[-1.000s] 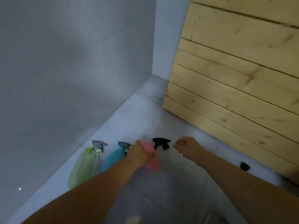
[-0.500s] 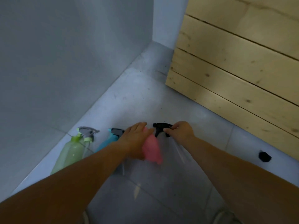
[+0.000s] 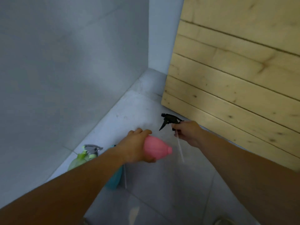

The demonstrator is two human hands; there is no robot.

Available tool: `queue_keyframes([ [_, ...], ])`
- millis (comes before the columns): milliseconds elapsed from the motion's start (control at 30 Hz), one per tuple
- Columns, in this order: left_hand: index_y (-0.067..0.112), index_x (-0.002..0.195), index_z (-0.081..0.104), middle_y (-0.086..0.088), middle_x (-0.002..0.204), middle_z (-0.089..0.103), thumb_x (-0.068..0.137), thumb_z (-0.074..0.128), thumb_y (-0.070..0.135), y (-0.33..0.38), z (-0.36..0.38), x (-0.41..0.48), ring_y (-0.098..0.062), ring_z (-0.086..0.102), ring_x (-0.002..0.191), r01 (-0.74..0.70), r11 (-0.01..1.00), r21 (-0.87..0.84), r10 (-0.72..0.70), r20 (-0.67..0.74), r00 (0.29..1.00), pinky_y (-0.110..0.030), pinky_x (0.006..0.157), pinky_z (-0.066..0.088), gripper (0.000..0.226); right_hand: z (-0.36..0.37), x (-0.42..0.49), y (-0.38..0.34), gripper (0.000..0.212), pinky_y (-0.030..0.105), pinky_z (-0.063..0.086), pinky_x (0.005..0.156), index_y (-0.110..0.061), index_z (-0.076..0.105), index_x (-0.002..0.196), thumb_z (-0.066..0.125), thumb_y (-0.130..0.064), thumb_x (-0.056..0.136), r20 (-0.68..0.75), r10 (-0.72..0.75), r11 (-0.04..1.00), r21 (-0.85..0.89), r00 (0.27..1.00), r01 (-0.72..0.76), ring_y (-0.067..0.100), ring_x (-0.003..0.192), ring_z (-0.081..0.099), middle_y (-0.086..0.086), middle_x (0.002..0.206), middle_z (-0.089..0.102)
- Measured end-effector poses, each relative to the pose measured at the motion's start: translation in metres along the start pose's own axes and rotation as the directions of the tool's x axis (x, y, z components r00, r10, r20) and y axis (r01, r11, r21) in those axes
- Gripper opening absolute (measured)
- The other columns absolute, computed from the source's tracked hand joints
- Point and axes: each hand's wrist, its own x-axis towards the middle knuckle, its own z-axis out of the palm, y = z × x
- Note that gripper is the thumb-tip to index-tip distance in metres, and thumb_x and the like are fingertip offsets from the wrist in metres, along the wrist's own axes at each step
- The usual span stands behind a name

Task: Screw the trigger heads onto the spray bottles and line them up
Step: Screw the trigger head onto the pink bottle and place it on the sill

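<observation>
My left hand (image 3: 135, 146) grips a pink spray bottle (image 3: 156, 150) with no head on it, tilted so its open neck points right. My right hand (image 3: 188, 132) holds a black trigger head (image 3: 169, 120) lifted off the floor, its clear dip tube (image 3: 180, 147) hanging down to the right of the bottle neck. A green bottle (image 3: 79, 160) with a grey and green trigger head lies by the wall. A blue bottle (image 3: 116, 181) lies beside it, mostly hidden under my left forearm.
A grey wall (image 3: 65, 70) runs along the left and meets the tiled floor (image 3: 162, 192). A pale wooden plank panel (image 3: 235, 78) stands close on the right, just behind my right hand.
Both hands rose off the floor. The left hand lifted and tilted the pink bottle. The right hand raised the black trigger head up and to the right, drawing its tube clear.
</observation>
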Motion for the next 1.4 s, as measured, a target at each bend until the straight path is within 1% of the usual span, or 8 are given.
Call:
queue_keyframes([
  [167, 0.029, 0.137, 0.050, 0.000, 0.124, 0.057, 0.061, 0.085, 0.061, 0.030, -0.080, -0.051, -0.023, 0.059, 0.112, -0.028, 0.995, -0.092, 0.020, -0.092, 0.996, -0.034, 0.092, 0.054, 0.090, -0.013, -0.079, -0.091, 0.009, 0.026, 0.049, 0.062, -0.008, 0.064, 0.082, 0.072, -0.008, 0.086, 0.045, -0.185, 0.977, 0.113, 0.982, 0.179, 0.015, 0.065, 0.057, 0.005, 0.074, 0.065],
  [333, 0.028, 0.120, 0.057, 0.003, 0.113, 0.064, 0.066, 0.086, 0.054, 0.049, -0.136, -0.114, -0.020, 0.064, 0.100, -0.029, 0.969, -0.246, -0.010, -0.154, 0.988, -0.035, 0.086, 0.057, 0.067, -0.025, -0.171, -0.166, 0.007, 0.026, 0.051, 0.068, -0.013, 0.066, 0.083, 0.071, -0.011, 0.086, 0.115, -0.360, 0.917, 0.228, 0.926, 0.328, 0.013, 0.068, 0.057, 0.001, 0.073, 0.063],
  [533, 0.026, 0.122, 0.060, 0.002, 0.114, 0.068, 0.056, 0.084, 0.061, 0.067, -0.164, -0.192, -0.018, 0.067, 0.103, -0.064, 0.915, -0.397, -0.031, -0.227, 0.973, -0.037, 0.089, 0.059, 0.078, -0.033, -0.276, -0.207, 0.014, 0.026, 0.058, 0.071, -0.009, 0.068, 0.097, 0.072, -0.007, 0.084, 0.169, -0.523, 0.799, 0.439, 0.836, 0.411, 0.016, 0.084, 0.069, 0.004, 0.087, 0.071],
  [767, 0.026, 0.123, 0.059, 0.002, 0.116, 0.069, 0.052, 0.084, 0.064, 0.075, -0.161, -0.231, -0.019, 0.069, 0.104, -0.078, 0.881, -0.467, -0.040, -0.238, 0.971, -0.042, 0.092, 0.060, 0.085, -0.032, -0.327, -0.200, 0.012, 0.027, 0.059, 0.076, -0.011, 0.068, 0.093, 0.072, -0.011, 0.082, 0.116, -0.613, 0.691, 0.559, 0.782, 0.458, 0.014, 0.080, 0.070, 0.002, 0.086, 0.071],
  [1000, 0.026, 0.128, 0.056, 0.002, 0.119, 0.067, 0.066, 0.085, 0.056, 0.087, -0.156, -0.233, -0.019, 0.067, 0.108, -0.126, 0.835, -0.535, 0.016, -0.205, 0.979, -0.033, 0.082, 0.061, 0.074, -0.020, -0.331, -0.184, 0.009, 0.031, 0.059, 0.077, -0.009, 0.068, 0.090, 0.072, -0.006, 0.082, 0.136, -0.603, 0.729, 0.494, 0.786, 0.474, 0.017, 0.080, 0.069, 0.004, 0.081, 0.073],
  [1167, 0.030, 0.139, 0.055, 0.003, 0.123, 0.073, 0.071, 0.075, 0.059, 0.093, -0.163, -0.235, -0.017, 0.073, 0.108, -0.202, 0.664, -0.720, 0.089, -0.192, 0.977, -0.027, 0.077, 0.061, 0.077, -0.008, -0.332, -0.172, 0.030, 0.028, 0.061, 0.075, 0.005, 0.064, 0.109, 0.073, 0.000, 0.081, 0.179, -0.632, 0.761, 0.324, 0.754, 0.562, 0.022, 0.085, 0.069, 0.016, 0.098, 0.069],
  [1267, 0.033, 0.139, 0.056, 0.000, 0.124, 0.074, 0.073, 0.074, 0.060, 0.094, -0.163, -0.234, -0.021, 0.073, 0.111, -0.220, 0.612, -0.760, 0.116, -0.190, 0.975, -0.040, 0.091, 0.062, 0.074, -0.003, -0.331, -0.167, 0.027, 0.037, 0.059, 0.086, -0.004, 0.066, 0.105, 0.074, 0.000, 0.080, 0.236, -0.660, 0.751, 0.236, 0.713, 0.617, 0.026, 0.093, 0.069, 0.017, 0.101, 0.070],
  [1400, 0.032, 0.139, 0.056, -0.004, 0.125, 0.074, 0.071, 0.073, 0.063, 0.094, -0.160, -0.232, -0.026, 0.073, 0.114, -0.228, 0.554, -0.801, 0.129, -0.188, 0.974, -0.053, 0.100, 0.056, 0.077, -0.001, -0.330, -0.169, 0.018, 0.031, 0.057, 0.077, -0.010, 0.068, 0.100, 0.072, -0.004, 0.083, 0.299, -0.653, 0.756, 0.209, 0.695, 0.621, 0.021, 0.090, 0.069, 0.015, 0.102, 0.069],
])
